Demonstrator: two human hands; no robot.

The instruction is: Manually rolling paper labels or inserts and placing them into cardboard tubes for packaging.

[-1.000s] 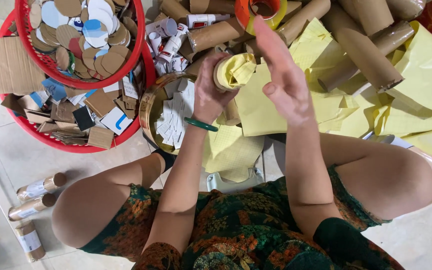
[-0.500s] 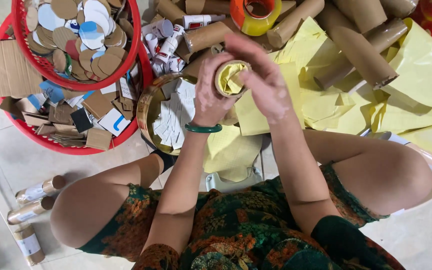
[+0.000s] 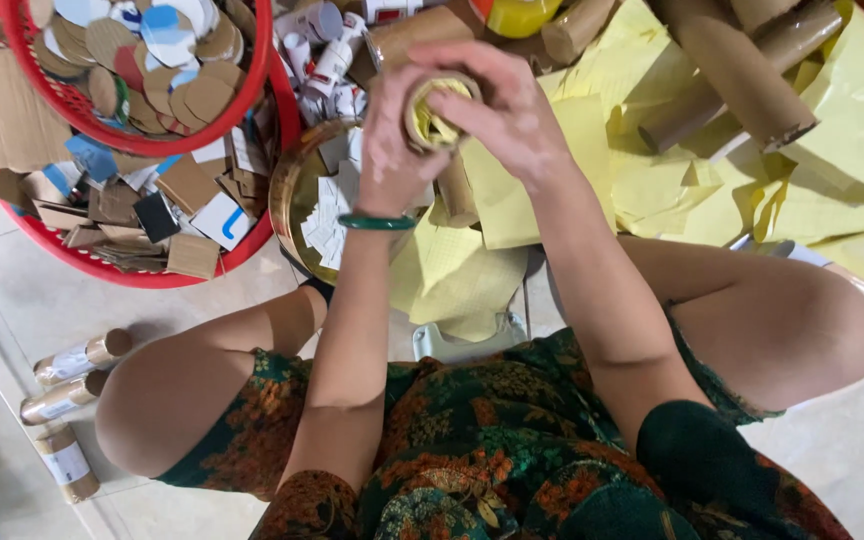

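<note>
Both hands grip one cardboard tube upright: your left hand wraps its wall, right hand fingers press yellow paper into its mouth. Light, crushable; hold mid-wall. Beyond: red basket.

— Where do the hands sit?
— Left hand and right hand meet around an upright cardboard tube, paper tucked inside its top end.
— What lies around them?
— Stacked baskets of cardboard pieces to the left, paper sheets under loose tubes to the right, three finished rolls on the floor beside the left knee
</note>
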